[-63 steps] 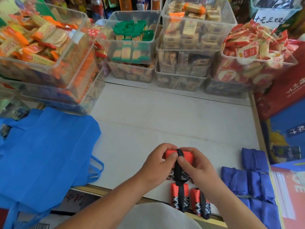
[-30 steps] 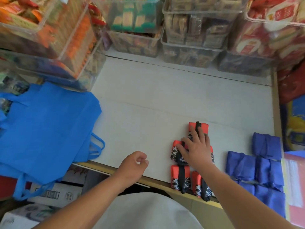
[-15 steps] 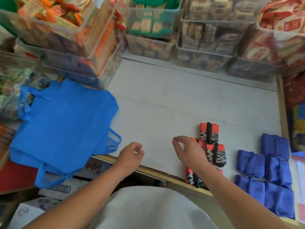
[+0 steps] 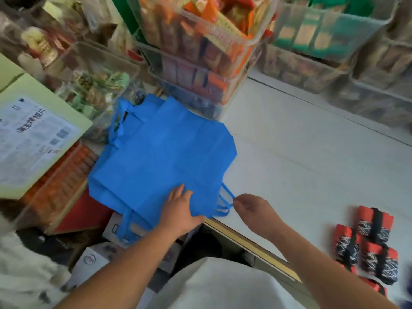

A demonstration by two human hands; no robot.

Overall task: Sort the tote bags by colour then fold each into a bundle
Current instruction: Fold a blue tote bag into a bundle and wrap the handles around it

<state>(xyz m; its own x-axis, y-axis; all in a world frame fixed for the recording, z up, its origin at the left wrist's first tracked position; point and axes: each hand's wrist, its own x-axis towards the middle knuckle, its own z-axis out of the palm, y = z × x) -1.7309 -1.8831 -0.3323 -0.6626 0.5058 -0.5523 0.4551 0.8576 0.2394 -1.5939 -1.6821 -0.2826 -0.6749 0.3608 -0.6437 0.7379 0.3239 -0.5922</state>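
Both my hands are at the pile of blue tote bags point(image 4: 160, 157), which lies flat across the left corner of the white tabletop point(image 4: 312, 163), its near-left part hanging past the edge. My left hand point(image 4: 179, 211) rests palm down on the pile's near edge, with the fingers point(image 4: 178, 192) straight and close together, pressing the cloth. My right hand point(image 4: 254, 210) pinches one handle loop point(image 4: 226, 197) between thumb and forefinger at the pile's right side, just above the tabletop.

By count there are two hands and one blue pile. I cannot tell how many bags are layered in it, though handles stick out at three places. Three red bundles point(image 4: 375, 221), each bound with a black strap, lie whole near the tabletop's front right, touching one another, with parts of at least one more below them. Clear bins point(image 4: 200, 52) of packaged snacks are stacked along the back and left, too blurred to count. One green box point(image 4: 33, 141) with a printed label sits far left.

Half a second ago neither hand held anything. The left hovered loosely curled over the tabletop's front edge and the right hung just beside the red bundles. Both have since crossed to the blue pile, and the view has swung left with them. The red bundles lie as they did.
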